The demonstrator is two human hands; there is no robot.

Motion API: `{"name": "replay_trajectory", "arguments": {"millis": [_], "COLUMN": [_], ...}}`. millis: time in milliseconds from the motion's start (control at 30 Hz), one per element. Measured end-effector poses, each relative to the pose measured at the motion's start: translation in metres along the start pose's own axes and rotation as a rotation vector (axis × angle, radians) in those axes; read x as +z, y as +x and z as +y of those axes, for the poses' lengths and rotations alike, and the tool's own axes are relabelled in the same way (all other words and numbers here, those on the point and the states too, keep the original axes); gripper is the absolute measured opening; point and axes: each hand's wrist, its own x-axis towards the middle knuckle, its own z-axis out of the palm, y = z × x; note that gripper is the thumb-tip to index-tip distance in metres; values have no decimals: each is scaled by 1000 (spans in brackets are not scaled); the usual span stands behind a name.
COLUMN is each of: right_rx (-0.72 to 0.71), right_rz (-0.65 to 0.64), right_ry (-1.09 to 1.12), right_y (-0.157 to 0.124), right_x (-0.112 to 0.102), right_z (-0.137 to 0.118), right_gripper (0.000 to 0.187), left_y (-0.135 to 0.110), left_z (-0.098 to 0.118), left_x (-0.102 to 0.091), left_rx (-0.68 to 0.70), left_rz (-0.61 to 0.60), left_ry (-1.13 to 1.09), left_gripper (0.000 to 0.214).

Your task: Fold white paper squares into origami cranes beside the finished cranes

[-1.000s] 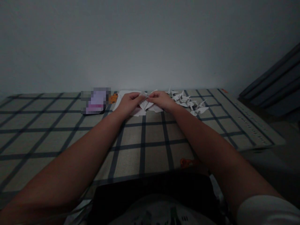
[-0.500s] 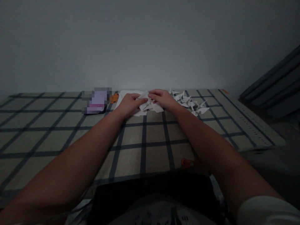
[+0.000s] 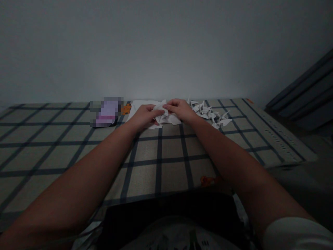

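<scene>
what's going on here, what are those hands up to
A person's left hand and right hand hold a creased piece of white paper between their fingers, above other white sheets on a checked cloth. Pointed folded paper pieces lie in a cluster to the right of the right hand. Off to the left is a pixelated, phone-like object.

Pale short sleeve (image 3: 296,231) at the right, bare forearms (image 3: 85,170), pale shirt front (image 3: 177,234) with dark print
</scene>
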Motion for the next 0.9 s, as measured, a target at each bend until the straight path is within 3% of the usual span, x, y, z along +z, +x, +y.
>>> {"name": "replay_trajectory", "arguments": {"millis": [233,467,633,900], "right_rx": [-23,-6,34,0], "right_rz": [29,-37,15,44], "right_ry": [-72,12,48,52], "right_y": [0,1,0,-1], "right_x": [3,3,2,3], "right_z": [-1,2,-5,-3], "right_gripper": [23,21,15,22], "left_y": [0,6,7,5], "left_z": [-2,-15,-17,-15], "left_x": [4,0,0,0], "left_rx": [-36,16,8,23], "left_rz": [-49,13,15,62], "left_ry": [-85,-63,-69,61], "left_gripper": [32,29,33,29]}}
